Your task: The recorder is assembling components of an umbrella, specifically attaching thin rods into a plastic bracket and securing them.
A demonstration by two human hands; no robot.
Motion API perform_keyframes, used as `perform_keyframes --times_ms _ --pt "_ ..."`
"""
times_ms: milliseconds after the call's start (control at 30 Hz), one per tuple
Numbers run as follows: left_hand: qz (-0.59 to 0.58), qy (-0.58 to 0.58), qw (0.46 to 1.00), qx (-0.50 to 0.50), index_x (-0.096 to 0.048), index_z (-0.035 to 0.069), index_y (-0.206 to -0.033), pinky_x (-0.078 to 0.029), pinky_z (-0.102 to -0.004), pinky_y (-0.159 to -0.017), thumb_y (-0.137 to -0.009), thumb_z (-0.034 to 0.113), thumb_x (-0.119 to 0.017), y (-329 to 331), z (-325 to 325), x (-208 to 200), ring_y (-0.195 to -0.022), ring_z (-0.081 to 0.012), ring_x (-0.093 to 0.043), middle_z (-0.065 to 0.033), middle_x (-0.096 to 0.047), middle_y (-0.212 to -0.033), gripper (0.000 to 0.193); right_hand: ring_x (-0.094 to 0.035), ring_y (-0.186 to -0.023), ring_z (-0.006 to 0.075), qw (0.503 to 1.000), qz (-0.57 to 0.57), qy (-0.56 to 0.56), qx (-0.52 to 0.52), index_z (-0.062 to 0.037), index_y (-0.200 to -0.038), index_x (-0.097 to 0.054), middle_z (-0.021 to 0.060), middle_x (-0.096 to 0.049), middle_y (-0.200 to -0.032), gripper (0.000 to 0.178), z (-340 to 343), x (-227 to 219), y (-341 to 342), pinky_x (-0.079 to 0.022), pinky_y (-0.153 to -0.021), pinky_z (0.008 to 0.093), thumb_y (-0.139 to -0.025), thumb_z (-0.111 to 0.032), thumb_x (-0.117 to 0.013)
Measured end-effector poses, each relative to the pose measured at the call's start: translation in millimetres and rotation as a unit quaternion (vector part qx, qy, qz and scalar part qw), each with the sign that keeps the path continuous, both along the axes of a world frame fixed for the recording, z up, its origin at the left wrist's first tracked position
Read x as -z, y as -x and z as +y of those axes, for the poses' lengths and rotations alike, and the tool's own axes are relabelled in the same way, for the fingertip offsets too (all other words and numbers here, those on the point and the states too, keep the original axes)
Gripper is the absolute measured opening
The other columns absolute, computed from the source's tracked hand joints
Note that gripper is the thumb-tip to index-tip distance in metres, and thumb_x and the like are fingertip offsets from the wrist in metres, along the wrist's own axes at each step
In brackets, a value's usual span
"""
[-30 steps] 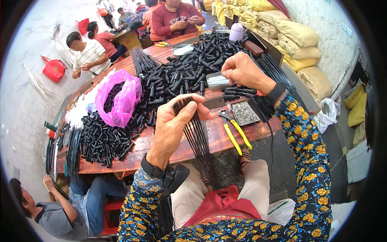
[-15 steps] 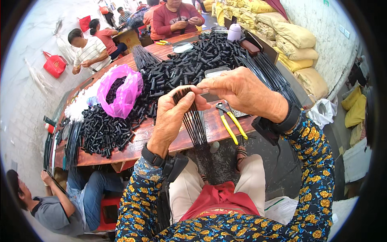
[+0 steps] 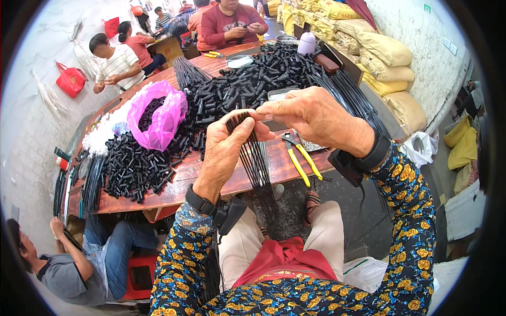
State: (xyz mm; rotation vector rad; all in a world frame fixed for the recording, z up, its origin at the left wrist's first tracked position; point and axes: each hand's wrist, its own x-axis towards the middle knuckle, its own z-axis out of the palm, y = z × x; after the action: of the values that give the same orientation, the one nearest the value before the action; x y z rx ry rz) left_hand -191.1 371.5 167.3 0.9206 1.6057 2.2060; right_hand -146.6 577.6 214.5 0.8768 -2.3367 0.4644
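My left hand (image 3: 224, 145) is closed round a bundle of thin black rods (image 3: 258, 168), which fans downward past the table edge over my lap. Its thumb presses across the rods near their upper ends. My right hand (image 3: 321, 118) meets the left fingertips at the top of the bundle, thumb and forefinger pinched together. Whatever sits in that pinch is too small to make out. Just below the right hand lie pliers with yellow handles (image 3: 300, 158), jaws toward the table. Beyond both hands spreads a large heap of short black plastic tubes (image 3: 253, 76).
A pink plastic bag (image 3: 157, 116) of small dark pieces stands among more tubes at left. Long black rods (image 3: 353, 97) lie at the right. A lilac bottle (image 3: 306, 43) and a brown case (image 3: 327, 62) stand behind. Co-workers sit around; yellow sacks (image 3: 385, 50) are stacked at far right.
My hands stay together at the top of the bundle, with the right one shifted very slightly. The seated person at lower left has moved a raised hand a little.
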Motion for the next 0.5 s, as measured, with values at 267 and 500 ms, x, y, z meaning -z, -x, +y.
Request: perform_keyframes --times_ms 267,500 --pt "0.023 0.009 1.0 -0.003 -0.061 -0.004 -0.109 -0.058 -0.0331 -0.077 -0.099 0.013 -0.051 -2.9 2.8 -0.9 -0.085 -0.0237 -0.07 -0.0112 -0.068 -0.09 0.022 -0.062 -0.067 0.031 0.994 0.0 -0.081 0.078 -0.028 -0.11 -0.069 0.0111 -0.057 -0.072 0.028 -2.7 -15.9 -14.8 -0.05 -0.06 0.0424 -0.087 -0.016 -0.057" --pt "0.062 0.027 0.998 0.008 -0.061 -0.003 -0.111 -0.056 -0.0308 -0.077 -0.1 0.014 -0.051 -2.8 6.3 -0.6 -0.084 -0.0196 -0.069 -0.0101 -0.069 -0.089 0.023 -0.061 -0.074 0.0309 0.996 0.017 -0.078 0.039 -0.0211 -0.1 -0.071 0.0102 -0.054 -0.075 0.021 6.6 -23.7 -3.1 -0.049 -0.063 0.0415 -0.083 -0.012 -0.062"
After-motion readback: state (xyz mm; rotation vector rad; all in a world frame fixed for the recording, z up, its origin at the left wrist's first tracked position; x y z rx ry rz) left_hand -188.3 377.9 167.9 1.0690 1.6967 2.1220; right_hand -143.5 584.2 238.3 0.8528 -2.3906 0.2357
